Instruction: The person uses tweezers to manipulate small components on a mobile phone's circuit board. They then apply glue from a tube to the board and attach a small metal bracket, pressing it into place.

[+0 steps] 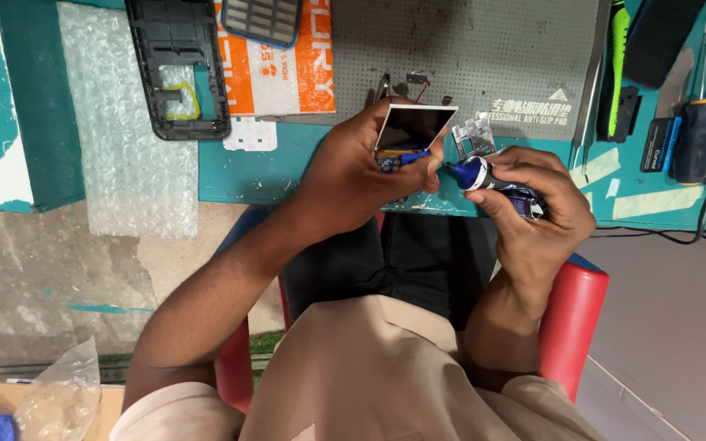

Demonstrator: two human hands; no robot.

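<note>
Centrally, small screen (413,128) in left hand (351,175), glue tube (492,181) in right hand (537,204)

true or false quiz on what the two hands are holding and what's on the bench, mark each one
1. The left hand holds a small screen module. True.
2. The right hand holds a hammer. False: it holds a small tube with a blue nozzle.
3. The nozzle points toward the module. True.
4. The black phone housing rests in the person's lap. False: it lies on the bench, partly on bubble wrap.
5. A grey perforated mat lies beyond the hands. True.
</note>
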